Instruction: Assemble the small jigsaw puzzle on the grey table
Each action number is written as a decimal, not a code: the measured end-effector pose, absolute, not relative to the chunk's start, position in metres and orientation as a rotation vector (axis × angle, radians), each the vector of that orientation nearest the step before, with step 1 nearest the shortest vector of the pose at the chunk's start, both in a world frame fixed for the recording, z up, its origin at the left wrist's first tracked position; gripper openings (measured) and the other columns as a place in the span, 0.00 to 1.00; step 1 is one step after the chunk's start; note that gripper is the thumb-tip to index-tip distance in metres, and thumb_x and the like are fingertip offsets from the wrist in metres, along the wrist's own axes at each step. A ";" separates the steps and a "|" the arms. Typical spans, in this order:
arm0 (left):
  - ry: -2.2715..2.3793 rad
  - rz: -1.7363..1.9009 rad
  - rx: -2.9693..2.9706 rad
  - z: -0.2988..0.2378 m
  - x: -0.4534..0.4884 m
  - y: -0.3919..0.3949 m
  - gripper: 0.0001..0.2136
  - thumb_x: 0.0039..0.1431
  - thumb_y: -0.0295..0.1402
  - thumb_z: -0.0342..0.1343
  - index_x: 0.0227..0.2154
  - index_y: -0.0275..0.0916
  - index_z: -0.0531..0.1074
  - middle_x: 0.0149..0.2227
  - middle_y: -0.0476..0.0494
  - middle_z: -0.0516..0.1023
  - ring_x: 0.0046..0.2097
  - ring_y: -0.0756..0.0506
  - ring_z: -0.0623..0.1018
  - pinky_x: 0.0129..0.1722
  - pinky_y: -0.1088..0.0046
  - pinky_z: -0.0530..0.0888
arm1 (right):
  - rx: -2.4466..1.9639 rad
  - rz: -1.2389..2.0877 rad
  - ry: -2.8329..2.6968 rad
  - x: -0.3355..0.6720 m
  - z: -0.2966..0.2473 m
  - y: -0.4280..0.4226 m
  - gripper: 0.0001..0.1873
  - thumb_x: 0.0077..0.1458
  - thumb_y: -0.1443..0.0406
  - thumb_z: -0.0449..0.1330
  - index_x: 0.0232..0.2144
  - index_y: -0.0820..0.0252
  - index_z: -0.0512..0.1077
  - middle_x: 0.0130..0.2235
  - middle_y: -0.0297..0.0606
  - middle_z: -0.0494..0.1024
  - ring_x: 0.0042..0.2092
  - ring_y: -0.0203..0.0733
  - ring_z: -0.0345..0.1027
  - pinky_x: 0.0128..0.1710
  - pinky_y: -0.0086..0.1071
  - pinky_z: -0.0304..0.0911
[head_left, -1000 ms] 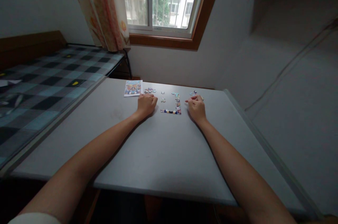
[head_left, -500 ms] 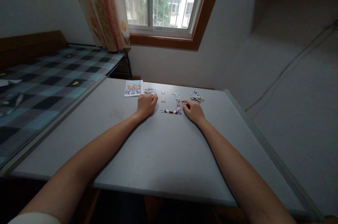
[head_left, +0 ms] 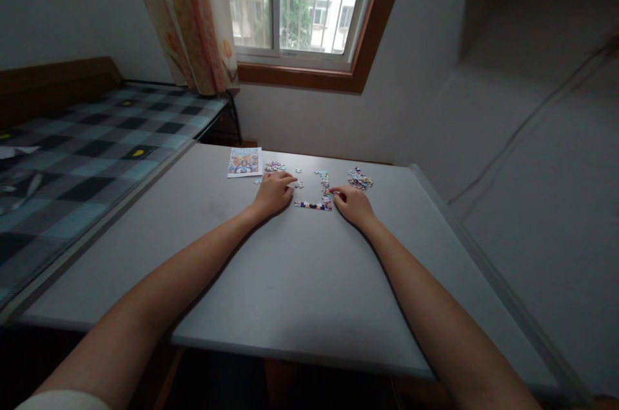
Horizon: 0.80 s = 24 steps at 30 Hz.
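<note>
My left hand (head_left: 275,193) is over the table with its fingers apart, the index finger reaching to a small group of loose puzzle pieces (head_left: 300,185). No piece shows in its grasp. An L-shaped strip of joined jigsaw pieces (head_left: 313,205) runs along the bottom and up the right side. At that right side, my right hand (head_left: 354,204) rests with its index finger stretched out, the tip at the joined pieces; its other fingers are curled beneath and partly hidden. One pile of pieces (head_left: 360,179) lies beyond my right hand, another pile (head_left: 275,166) beyond my left.
A printed picture card (head_left: 244,162) lies at the far left of the white table (head_left: 290,281). A bed with a checked cover (head_left: 120,133) stands along the left. Ahead are a curtain (head_left: 193,23) and a barred window (head_left: 300,4); a wall is on the right.
My left hand has moved right and its fingers have stretched toward the loose pieces, uncovering a piece near the card. My right index finger has shifted slightly left onto the joined side.
</note>
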State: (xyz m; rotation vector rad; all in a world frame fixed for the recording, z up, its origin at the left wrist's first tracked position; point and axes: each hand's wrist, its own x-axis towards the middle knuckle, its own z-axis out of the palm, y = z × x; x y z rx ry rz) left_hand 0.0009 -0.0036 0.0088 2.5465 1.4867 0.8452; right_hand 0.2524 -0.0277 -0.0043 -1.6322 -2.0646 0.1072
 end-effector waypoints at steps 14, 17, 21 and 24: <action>1.346 0.738 2.679 0.002 0.001 0.001 0.16 0.57 0.27 0.49 0.43 0.43 0.77 0.48 0.45 0.80 0.52 0.41 0.73 0.52 0.58 0.61 | -1.595 0.117 -2.148 0.251 0.001 -0.030 0.17 0.57 0.66 0.53 0.43 0.55 0.80 0.32 0.38 0.76 0.33 0.41 0.68 0.36 0.31 0.60; 1.349 0.714 2.670 0.002 0.001 0.000 0.15 0.57 0.27 0.49 0.42 0.44 0.78 0.49 0.46 0.79 0.52 0.41 0.72 0.52 0.58 0.61 | -1.589 0.129 -2.145 0.251 0.000 -0.029 0.17 0.57 0.66 0.53 0.43 0.56 0.80 0.32 0.37 0.76 0.33 0.40 0.68 0.36 0.31 0.59; 1.357 0.711 2.668 0.003 0.001 0.000 0.15 0.56 0.27 0.50 0.42 0.43 0.79 0.48 0.46 0.80 0.52 0.41 0.72 0.51 0.57 0.62 | -1.590 0.139 -2.134 0.251 0.000 -0.030 0.17 0.57 0.67 0.53 0.43 0.57 0.80 0.33 0.38 0.77 0.34 0.41 0.68 0.37 0.31 0.59; 1.342 0.729 2.683 0.002 0.001 0.000 0.15 0.56 0.27 0.50 0.42 0.42 0.79 0.48 0.46 0.80 0.51 0.40 0.72 0.50 0.57 0.63 | -1.574 0.144 -2.128 0.251 0.000 -0.030 0.17 0.57 0.67 0.53 0.42 0.57 0.80 0.33 0.38 0.77 0.34 0.41 0.68 0.37 0.31 0.60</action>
